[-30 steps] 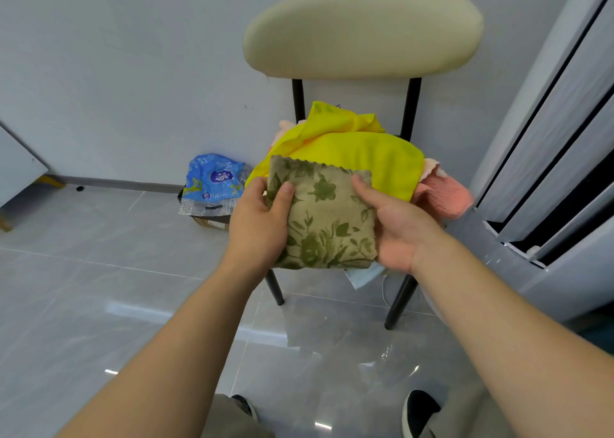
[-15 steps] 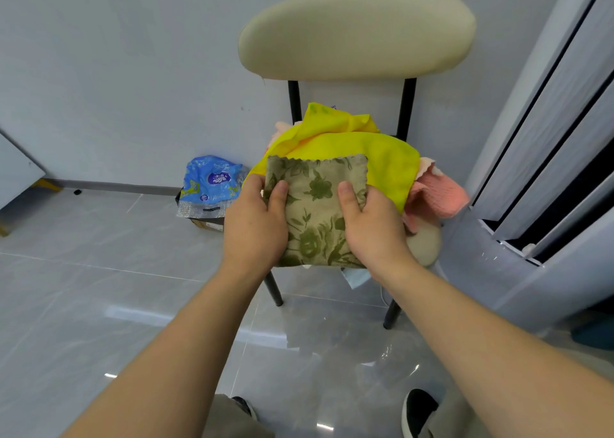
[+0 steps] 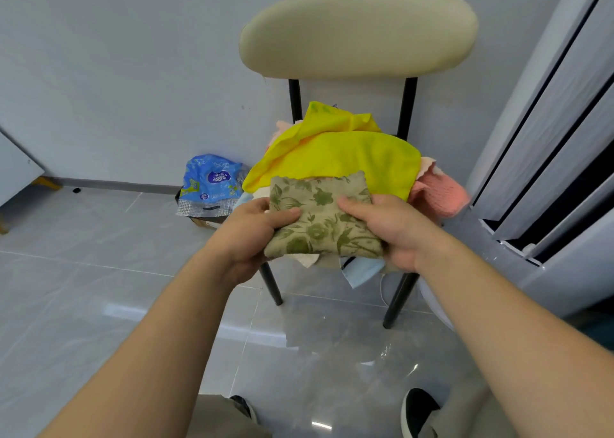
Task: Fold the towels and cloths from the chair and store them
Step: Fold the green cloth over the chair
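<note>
While our left hand (image 3: 247, 235) and right hand (image 3: 387, 228) pinch the folded floral cloth (image 3: 320, 220) by its sides above the chair (image 3: 358, 29) pile, we should keep its edges squared, thumbs pressing the layers flat

No lettering can be read with any certainty. The only printing shows on the blue plastic pack (image 3: 212, 185) lying on the floor (image 3: 99, 271) to the left of the chair (image 3: 358, 29). Near the top of the pack's face sits a dark purple oval badge (image 3: 219, 177) with white characters, too small and blurred to make out. Above the badge runs a thin curved line of pale small print, also unreadable. Left of the badge and below it are green and yellow patches with tiny marks that cannot be told as letters
</note>
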Tool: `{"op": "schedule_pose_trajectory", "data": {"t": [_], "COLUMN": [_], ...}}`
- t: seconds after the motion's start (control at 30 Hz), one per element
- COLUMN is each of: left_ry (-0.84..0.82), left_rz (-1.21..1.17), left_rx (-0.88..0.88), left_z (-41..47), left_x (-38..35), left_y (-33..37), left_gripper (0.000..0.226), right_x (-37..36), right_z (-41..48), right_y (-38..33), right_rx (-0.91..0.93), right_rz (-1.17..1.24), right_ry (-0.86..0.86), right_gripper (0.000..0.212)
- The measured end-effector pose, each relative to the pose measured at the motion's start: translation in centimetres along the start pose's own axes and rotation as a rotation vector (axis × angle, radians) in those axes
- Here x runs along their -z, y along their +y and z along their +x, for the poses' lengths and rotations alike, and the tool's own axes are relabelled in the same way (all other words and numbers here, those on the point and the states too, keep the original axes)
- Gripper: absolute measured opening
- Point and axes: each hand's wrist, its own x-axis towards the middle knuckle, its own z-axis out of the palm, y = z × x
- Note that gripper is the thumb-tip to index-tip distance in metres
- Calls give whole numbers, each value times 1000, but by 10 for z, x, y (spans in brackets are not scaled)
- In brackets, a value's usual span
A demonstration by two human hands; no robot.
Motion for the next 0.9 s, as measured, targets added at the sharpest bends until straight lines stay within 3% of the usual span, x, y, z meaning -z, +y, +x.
{"op": "schedule_pose_trajectory", "data": {"t": [0.1, 0.4, 0.57, 0.7, 0.8, 0.9], "left_ry": [-24, -174, -212, -208, -149, -60], "left_rz": [-32, -203, -253, -232, -228, -195], "left_rx": [-21, -246, -243, -236, -180, -113], "left_z": [-1, -10, -13, -10, -10, -8], "left_x": [7, 15, 12, 13, 14, 15], "left_y": [4, 15, 18, 16, 16, 12], "left_gripper": [33, 39, 33, 40, 37, 25], "right_x": [11, 19, 21, 22, 22, 19], "right_z": [-2, -9, -9, -8, -7, -7], "right_y": [-8, -11, -12, -12, -13, -14], "right_rx": [1, 155, 182, 156, 94, 46], "right_rz": [58, 184, 181, 198, 257, 220], "right_ry": [-161, -316, -368, -345, -359, -340], "right_gripper": [17, 26, 32, 50, 31, 34]}}
